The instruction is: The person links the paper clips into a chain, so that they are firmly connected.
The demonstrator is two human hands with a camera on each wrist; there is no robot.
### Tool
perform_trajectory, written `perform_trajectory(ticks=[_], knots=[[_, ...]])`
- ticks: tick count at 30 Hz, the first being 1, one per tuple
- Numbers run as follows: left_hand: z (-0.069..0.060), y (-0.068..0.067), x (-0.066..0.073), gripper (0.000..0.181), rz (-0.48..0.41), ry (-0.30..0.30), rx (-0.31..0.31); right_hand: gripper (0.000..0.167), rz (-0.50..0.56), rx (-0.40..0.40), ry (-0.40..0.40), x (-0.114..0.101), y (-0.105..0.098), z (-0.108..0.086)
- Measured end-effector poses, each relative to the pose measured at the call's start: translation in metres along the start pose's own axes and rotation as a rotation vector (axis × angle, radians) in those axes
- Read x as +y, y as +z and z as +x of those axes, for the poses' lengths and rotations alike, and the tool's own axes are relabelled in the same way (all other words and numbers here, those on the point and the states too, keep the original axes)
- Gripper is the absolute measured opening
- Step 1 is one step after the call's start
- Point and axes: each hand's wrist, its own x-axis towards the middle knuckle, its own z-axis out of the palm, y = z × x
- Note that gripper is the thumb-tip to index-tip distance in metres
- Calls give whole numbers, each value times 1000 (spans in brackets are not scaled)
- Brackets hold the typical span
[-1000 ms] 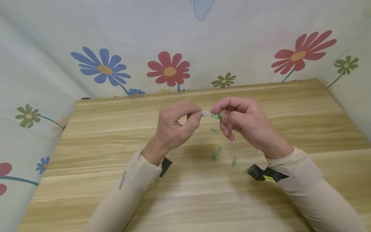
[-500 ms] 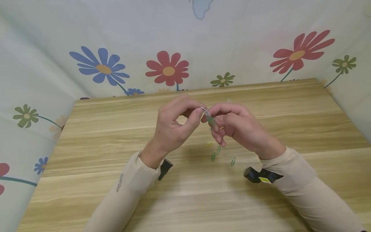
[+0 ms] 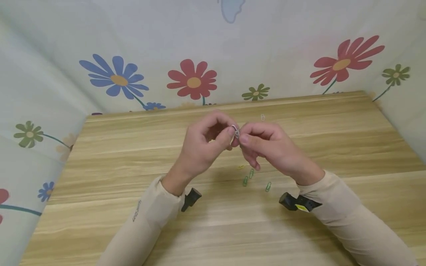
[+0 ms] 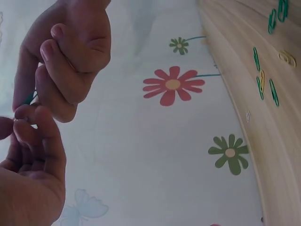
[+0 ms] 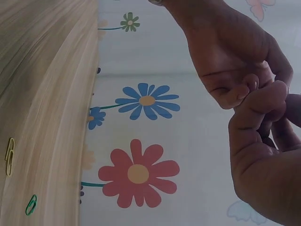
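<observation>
Pinching a white clip [image 3: 236, 130] above the tabletop's [image 3: 133, 147] far half in the head view, the left hand [image 3: 208, 140] meets the right hand [image 3: 267, 144], whose thumb and forefinger are together. A loose white clip [image 3: 263, 117] lies near the far edge; three green clips [image 3: 245, 181] and a yellow clip [image 3: 241, 167] lie around the middle. The left wrist view shows the right hand gripping a partly hidden green clip [image 4: 30, 98]. In the right wrist view both hands' fingers curl and touch, hiding what they hold.

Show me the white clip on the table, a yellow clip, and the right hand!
White clip [image 4: 248, 117]: left wrist view, middle of its wire.
Yellow clip [image 5: 9, 158]: right wrist view, middle of its wire.
Right hand [image 3: 277, 146]: head view, near the thumb's base.
</observation>
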Motion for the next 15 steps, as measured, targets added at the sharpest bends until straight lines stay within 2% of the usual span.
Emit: perform_trajectory(ticks=[3,7,10,15], knots=[[-1,0,0,11,-73,-114,-9,19,-56,54,30,1,2,0],[1,-1,-2,12,-82,-171,-13,19,-80,107,64,1,3,0],[2,-3,-3,12,-108,-185,-5,14,-151,119,128,-2,-1,0],[3,-10,-5,9,-215,-140,43,16,-380,149,255,-8,-20,1]])
